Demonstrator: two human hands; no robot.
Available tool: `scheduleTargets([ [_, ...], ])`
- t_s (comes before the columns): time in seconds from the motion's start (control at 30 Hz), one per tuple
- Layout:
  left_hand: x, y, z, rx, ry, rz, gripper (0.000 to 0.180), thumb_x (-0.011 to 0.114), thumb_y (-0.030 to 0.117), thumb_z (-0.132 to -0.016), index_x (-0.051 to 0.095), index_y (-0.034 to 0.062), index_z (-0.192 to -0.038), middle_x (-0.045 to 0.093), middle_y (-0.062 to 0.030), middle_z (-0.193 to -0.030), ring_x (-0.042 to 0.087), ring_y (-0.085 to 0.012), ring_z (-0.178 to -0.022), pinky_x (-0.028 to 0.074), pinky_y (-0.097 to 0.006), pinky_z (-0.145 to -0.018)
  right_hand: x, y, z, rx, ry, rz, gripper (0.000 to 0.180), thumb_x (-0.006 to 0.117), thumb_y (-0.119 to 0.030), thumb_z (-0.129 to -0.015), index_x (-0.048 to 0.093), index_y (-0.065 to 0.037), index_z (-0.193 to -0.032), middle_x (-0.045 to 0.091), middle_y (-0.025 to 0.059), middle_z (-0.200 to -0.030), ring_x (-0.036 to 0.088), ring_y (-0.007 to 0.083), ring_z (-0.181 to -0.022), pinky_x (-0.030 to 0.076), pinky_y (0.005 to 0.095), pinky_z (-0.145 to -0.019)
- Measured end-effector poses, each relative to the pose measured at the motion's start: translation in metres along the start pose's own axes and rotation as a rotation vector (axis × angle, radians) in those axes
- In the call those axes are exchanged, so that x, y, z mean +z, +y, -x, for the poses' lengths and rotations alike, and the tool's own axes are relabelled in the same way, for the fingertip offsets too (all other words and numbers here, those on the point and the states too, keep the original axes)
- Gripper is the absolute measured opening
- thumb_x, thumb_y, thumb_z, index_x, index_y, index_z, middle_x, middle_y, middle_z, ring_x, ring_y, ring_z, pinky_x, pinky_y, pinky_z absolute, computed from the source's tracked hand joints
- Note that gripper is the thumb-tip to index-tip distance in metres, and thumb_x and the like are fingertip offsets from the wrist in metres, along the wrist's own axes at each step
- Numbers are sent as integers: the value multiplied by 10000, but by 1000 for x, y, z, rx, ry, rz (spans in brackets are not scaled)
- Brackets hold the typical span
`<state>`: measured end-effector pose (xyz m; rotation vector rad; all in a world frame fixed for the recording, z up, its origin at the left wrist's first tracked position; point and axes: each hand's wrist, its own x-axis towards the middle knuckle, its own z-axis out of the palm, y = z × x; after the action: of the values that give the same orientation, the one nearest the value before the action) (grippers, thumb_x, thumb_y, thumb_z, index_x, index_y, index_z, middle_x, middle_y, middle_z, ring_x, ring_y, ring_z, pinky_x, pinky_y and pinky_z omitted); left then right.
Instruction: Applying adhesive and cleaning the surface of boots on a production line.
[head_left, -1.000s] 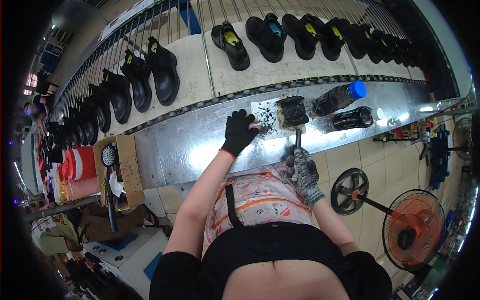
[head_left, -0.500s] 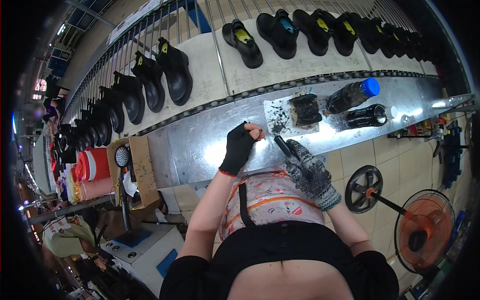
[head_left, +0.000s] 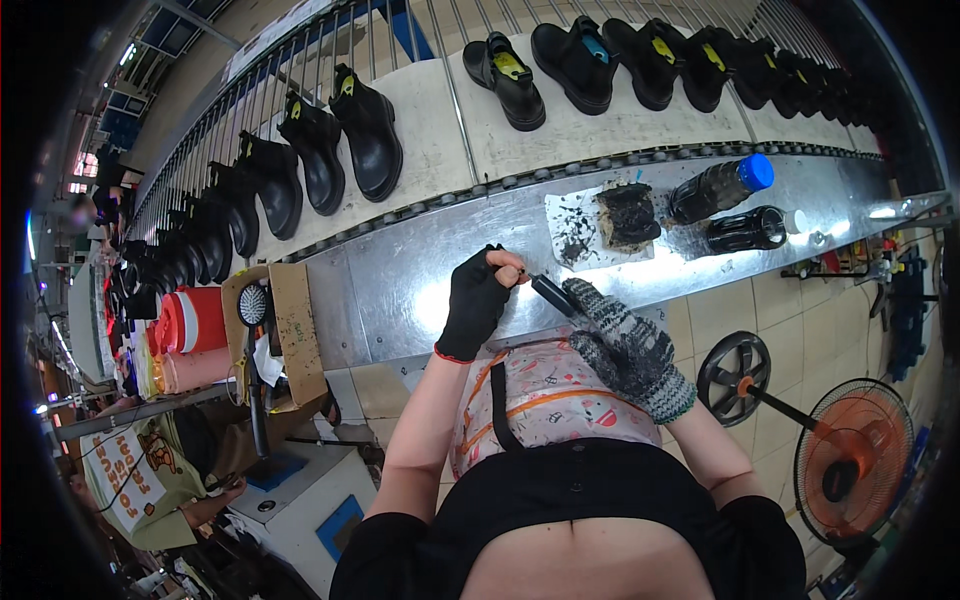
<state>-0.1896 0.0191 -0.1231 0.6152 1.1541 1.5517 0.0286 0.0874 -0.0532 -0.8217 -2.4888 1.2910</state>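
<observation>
My left hand (head_left: 476,303), in a black glove with bare fingertips, is closed in a pinch over the metal bench. Whatever sits between thumb and finger is too small to make out. A grey knitted glove covers my right hand (head_left: 632,350), which is closed around a short black cylindrical tool (head_left: 554,296). The tool's tip points up and left, close against my left fingertips. Beyond my right hand lies a white sheet (head_left: 573,232) with black smears, bearing a blackened pad (head_left: 628,217). Two bottles of dark liquid stand or lie beside it, one blue-capped (head_left: 708,192), one white-capped (head_left: 748,230).
Black shoes (head_left: 507,80) and boots (head_left: 368,135) line a pale conveyor (head_left: 440,150) behind the metal bench (head_left: 400,300). A cardboard box (head_left: 296,340) with a brush (head_left: 252,305) is at the left. An orange fan (head_left: 850,455) stands at the right, and another person (head_left: 140,470) at lower left.
The black tool has swung left, bringing its tip up to my left fingertips. Boots and shoes appear slightly further right and the view has shifted a little. The person at lower left shows more.
</observation>
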Motion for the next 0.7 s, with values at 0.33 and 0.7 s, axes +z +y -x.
scheduleTargets([
  [0.33,2,0,3,146,16,-20,112,635,104,-852,618,-1,-886,610,-64,-855,577,-142,-793,459,-263,-740,-5,0,-1,-64,-8,25,530,602,-208,-847,430,-49,-1322,528,177,-1233,549,312,-1090,461,373,-900],
  [0.7,3,6,7,175,37,14,98,640,71,-838,588,-4,-872,597,-74,-828,603,-156,-777,494,-283,-747,6,4,-8,-45,60,-79,477,584,-167,-850,463,-46,-1296,526,185,-1246,544,315,-1107,457,376,-915],
])
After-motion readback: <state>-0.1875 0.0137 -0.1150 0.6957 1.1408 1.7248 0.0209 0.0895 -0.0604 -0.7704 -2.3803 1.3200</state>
